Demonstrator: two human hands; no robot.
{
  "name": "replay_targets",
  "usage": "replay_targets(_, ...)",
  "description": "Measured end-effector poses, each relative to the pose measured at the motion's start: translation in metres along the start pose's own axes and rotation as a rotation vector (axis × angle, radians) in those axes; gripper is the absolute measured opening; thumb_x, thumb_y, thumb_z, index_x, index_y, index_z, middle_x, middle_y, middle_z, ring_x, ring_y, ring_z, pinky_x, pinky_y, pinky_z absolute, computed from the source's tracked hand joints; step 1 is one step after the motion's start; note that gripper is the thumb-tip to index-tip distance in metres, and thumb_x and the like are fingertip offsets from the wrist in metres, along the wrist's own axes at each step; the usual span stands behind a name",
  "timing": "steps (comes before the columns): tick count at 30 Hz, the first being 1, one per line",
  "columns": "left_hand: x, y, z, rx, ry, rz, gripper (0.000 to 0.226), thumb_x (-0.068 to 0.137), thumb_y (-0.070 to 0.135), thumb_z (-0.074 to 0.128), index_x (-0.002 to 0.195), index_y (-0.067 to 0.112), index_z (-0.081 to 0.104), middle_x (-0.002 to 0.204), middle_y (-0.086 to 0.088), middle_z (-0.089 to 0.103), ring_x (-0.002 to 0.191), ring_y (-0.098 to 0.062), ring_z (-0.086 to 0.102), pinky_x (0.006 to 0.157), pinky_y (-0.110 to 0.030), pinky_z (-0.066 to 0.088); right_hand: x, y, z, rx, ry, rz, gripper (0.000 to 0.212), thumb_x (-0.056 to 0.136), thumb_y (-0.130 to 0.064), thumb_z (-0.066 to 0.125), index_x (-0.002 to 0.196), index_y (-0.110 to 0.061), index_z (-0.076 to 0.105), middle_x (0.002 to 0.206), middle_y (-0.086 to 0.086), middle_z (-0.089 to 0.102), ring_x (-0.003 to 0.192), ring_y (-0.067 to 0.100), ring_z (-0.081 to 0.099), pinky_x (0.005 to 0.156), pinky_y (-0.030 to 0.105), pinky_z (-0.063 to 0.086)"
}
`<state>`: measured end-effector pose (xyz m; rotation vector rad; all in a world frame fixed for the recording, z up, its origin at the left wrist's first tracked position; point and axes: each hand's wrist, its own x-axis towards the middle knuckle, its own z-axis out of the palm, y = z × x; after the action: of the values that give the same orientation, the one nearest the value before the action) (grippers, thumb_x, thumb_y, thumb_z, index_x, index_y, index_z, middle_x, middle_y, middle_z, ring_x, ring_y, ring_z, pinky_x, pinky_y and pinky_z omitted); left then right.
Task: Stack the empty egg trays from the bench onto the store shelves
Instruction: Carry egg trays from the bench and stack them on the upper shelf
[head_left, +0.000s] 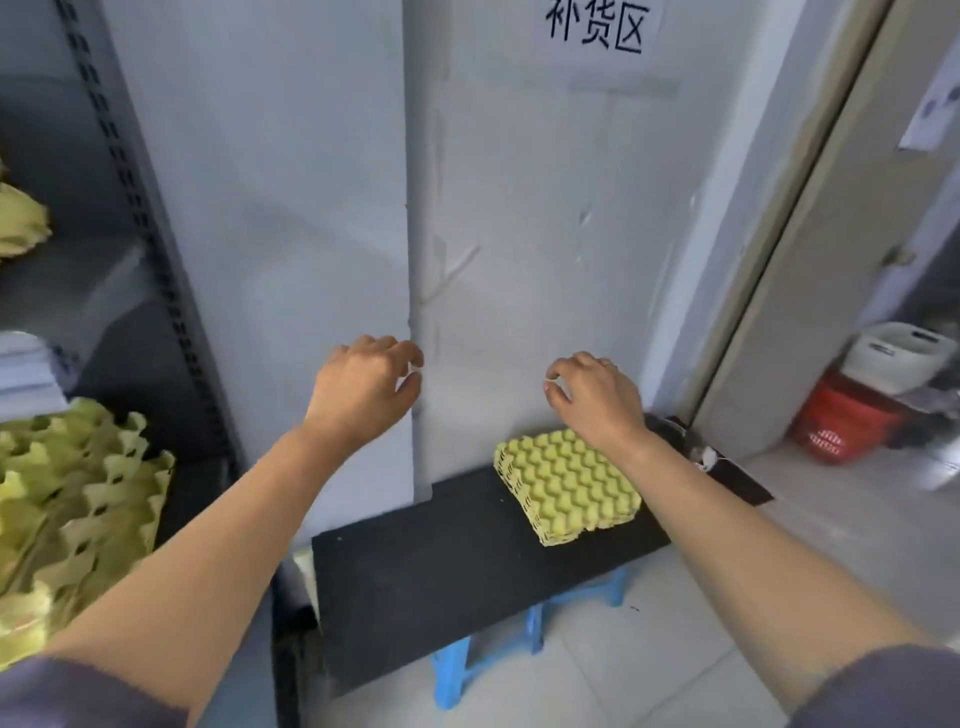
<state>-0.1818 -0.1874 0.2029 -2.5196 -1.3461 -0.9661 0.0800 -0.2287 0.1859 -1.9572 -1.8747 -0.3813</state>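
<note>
A stack of yellow-green egg trays (566, 483) lies on the right end of the black bench (431, 566), against the wall. My left hand (358, 384) hovers in the air above the bench's left part, fingers loosely curled, holding nothing. My right hand (597, 395) hangs just above the far edge of the tray stack, fingers loosely curled and empty. On the left, more egg trays (72, 493) sit piled on a lower store shelf, and another tray (21, 223) shows on the shelf above.
A grey metal shelf upright (150, 260) with slots stands between shelves and wall. Blue stools (493, 654) carry the bench. A paper sign (597, 31) hangs on the wall. To the right, a door frame (779, 234), a red basket (841, 421) and a white container (898, 353).
</note>
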Motion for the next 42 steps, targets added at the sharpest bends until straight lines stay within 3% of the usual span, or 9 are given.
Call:
replay_targets(6,0.037,0.026,0.107,-0.038,-0.220,-0.040,0.027,0.094,0.027,0.046,0.118,0.021,0.059,0.105,0.003,0.064,0.105,-0.022,0.054,0.089,-0.032,0.041,0.007,0.075,0.072,-0.025,-0.141,0.046,0.028,0.095,-0.030,0.047,0.112,-0.016,0.064,0.110,0.005,0.064,0.097,0.027,0.060,0.077,0.034,0.047)
replay_targets(13,0.082,0.022,0.234,-0.082,-0.396,-0.061,0.030,0.095,0.030,0.043,0.122,0.025,0.055,0.111,0.006,0.064,0.105,-0.019,0.055,0.086,-0.031,0.042,0.042,0.142,0.150,-0.044,-0.284,0.138,0.031,0.095,-0.032,0.048,0.121,-0.020,0.061,0.116,0.004,0.060,0.108,0.027,0.056,0.079,0.036,0.047)
replay_targets(20,0.109,0.040,0.342,-0.131,-0.605,-0.092,0.030,0.093,0.027,0.044,0.121,0.024,0.056,0.113,0.004,0.063,0.107,-0.021,0.054,0.086,-0.032,0.042,0.055,0.224,0.207,-0.046,-0.431,0.259,0.029,0.095,-0.034,0.045,0.118,-0.022,0.058,0.110,0.001,0.059,0.102,0.023,0.056,0.075,0.036,0.050)
replay_targets(26,0.114,0.062,0.409,-0.127,-0.679,-0.161,0.032,0.093,0.028,0.044,0.123,0.026,0.055,0.115,0.007,0.063,0.109,-0.018,0.056,0.086,-0.031,0.045,0.055,0.302,0.251,-0.011,-0.533,0.339,0.030,0.096,-0.033,0.044,0.121,-0.024,0.056,0.109,-0.001,0.058,0.097,0.020,0.057,0.072,0.034,0.052)
replay_targets(33,0.088,0.086,0.494,-0.139,-0.579,-0.321,0.027,0.091,0.021,0.051,0.114,0.016,0.063,0.104,0.000,0.067,0.094,-0.024,0.059,0.076,-0.033,0.045,0.049,0.370,0.323,0.027,-0.561,0.280,0.028,0.096,-0.030,0.045,0.120,-0.022,0.057,0.109,0.001,0.059,0.098,0.020,0.056,0.070,0.033,0.048)
replay_targets(38,0.051,0.087,0.565,-0.147,-0.645,-0.591,0.042,0.091,0.023,0.051,0.133,0.019,0.048,0.130,-0.002,0.049,0.113,-0.024,0.048,0.083,-0.034,0.044,0.038,0.400,0.394,0.046,-0.639,0.314,0.034,0.094,-0.029,0.048,0.125,-0.016,0.053,0.115,0.007,0.055,0.105,0.027,0.053,0.074,0.035,0.045)
replay_targets(42,0.026,0.089,0.623,-0.153,-0.648,-0.718,0.058,0.089,0.020,0.053,0.143,0.013,0.032,0.142,-0.008,0.034,0.121,-0.032,0.037,0.093,-0.037,0.041,0.037,0.416,0.462,0.055,-0.653,0.393,0.046,0.094,-0.024,0.049,0.137,-0.010,0.040,0.131,0.013,0.045,0.115,0.035,0.046,0.083,0.040,0.043)
